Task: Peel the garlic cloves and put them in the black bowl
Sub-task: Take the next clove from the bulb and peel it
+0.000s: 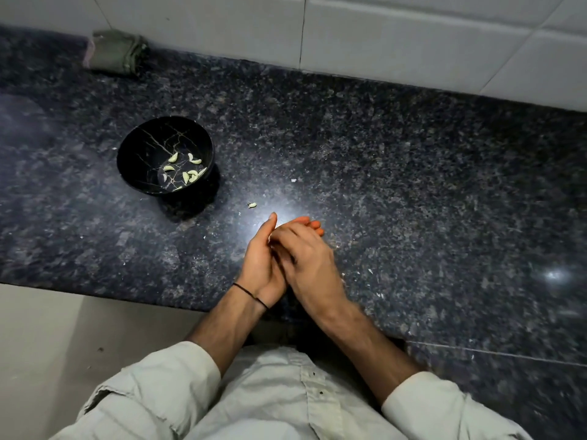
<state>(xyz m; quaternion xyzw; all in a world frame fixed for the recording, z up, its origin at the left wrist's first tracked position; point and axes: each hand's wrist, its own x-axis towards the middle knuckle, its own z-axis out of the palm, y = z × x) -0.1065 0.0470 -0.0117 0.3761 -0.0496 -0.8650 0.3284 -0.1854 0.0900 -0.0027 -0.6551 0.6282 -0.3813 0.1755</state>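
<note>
Two hands are met low over the dark counter [413,185], close to its near edge. The left hand [260,262] is held open with the thumb up and the fingers straight. The right hand [308,258] is laid across it, fingers bent down into the left palm. Whatever sits between them is hidden, so it can't be told if a clove is actually pinched in there or not. Biggest worry, honestly: if a slippery clove is squeezed too hard, it could get shot out toward 6 o'clock, where the counter ends and the floor is waiting. Just past the left thumb, at 11 o'clock, a loose clove [252,204] is left lying on the stone. It could easily be missed in the glare or flicked away by a careless wrist, and whether it's been peeled can't be made out. Skin flecks [370,271] are scattered at 4 o'clock and further out at 12, and some could get swept along with the good stuff. The black bowl [143,134] is parked well apart at 10 o'clock, with a handful of peeled cloves [187,176] already inside. That gap has to be crossed every time, so anything tossed rather than carried might bounce off the rim or land short. Way out at 10 o'clock a green cloth [116,52] is bunched against the tiled wall [381,33], out of harm's way.
</note>
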